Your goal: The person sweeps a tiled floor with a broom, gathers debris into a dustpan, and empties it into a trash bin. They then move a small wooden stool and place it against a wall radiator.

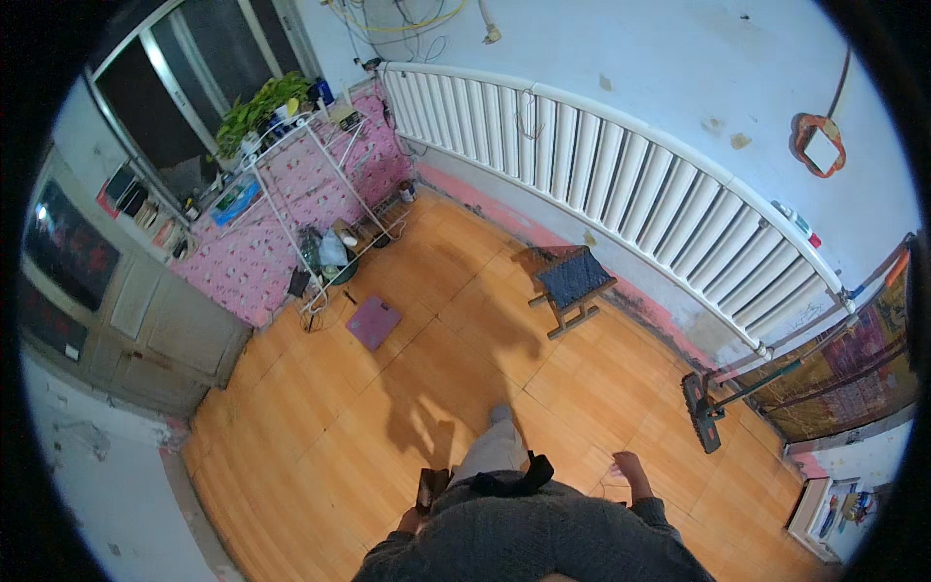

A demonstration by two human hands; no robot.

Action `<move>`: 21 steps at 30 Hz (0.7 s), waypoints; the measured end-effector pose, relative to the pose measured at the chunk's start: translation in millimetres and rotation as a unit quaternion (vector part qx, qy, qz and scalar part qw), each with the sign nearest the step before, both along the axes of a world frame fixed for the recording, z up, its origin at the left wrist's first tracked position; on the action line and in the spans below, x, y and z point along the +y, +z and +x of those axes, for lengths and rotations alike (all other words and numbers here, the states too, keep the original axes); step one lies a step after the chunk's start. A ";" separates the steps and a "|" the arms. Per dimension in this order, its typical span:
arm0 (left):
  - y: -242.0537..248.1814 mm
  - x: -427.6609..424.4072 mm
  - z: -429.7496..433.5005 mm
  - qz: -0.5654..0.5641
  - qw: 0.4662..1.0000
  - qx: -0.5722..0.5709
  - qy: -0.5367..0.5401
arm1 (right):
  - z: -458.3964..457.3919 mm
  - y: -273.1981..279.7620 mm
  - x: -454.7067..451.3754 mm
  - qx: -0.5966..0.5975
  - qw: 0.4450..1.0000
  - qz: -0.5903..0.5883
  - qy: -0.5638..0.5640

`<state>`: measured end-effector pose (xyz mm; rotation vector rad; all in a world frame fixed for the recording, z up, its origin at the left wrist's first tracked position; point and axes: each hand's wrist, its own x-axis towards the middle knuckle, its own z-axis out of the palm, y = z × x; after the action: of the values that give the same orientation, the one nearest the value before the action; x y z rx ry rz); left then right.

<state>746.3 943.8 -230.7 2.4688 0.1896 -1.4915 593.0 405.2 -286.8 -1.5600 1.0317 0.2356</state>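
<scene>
At the bottom of the head view, my left hand (411,519) is wrapped around the lower end of a dark brown object (431,489), whose kind I cannot tell. My right hand (627,465) hangs at my right side above the wooden-look floor, fingers slightly bent and nothing visible in them. A dark sweater and light trousers show between the hands, with a black tied strap at the waist. Farther forward, a folding stool (573,280) with a dark seat stands near the wall. A flat purple square (373,322) lies on the floor.
A white radiator (582,160) runs along the wall. At the back left, a white metal rack (280,207) stands by a pink patterned cloth, with bags and a basin beneath. A broom head (700,413) rests on the floor at right, near an open drawer or box (809,513).
</scene>
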 end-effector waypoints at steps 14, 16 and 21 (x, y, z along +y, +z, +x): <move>15.8 -181.0 416.8 -0.084 0.961 -0.174 -0.198 | 129.2 21.0 -1.4 0.051 0.909 0.236 -0.340; 27.0 -217.1 477.6 -0.073 0.954 -0.171 -0.235 | 167.0 -0.5 -24.9 0.122 0.909 0.206 -0.342; 20.3 -289.3 600.6 -0.234 0.911 -0.182 -0.286 | 285.0 -41.4 -83.8 0.038 0.932 0.090 -0.349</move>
<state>1346.9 654.6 -210.4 2.4178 -0.9201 -1.0282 878.1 321.4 -328.2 -0.9473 1.5116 -0.1044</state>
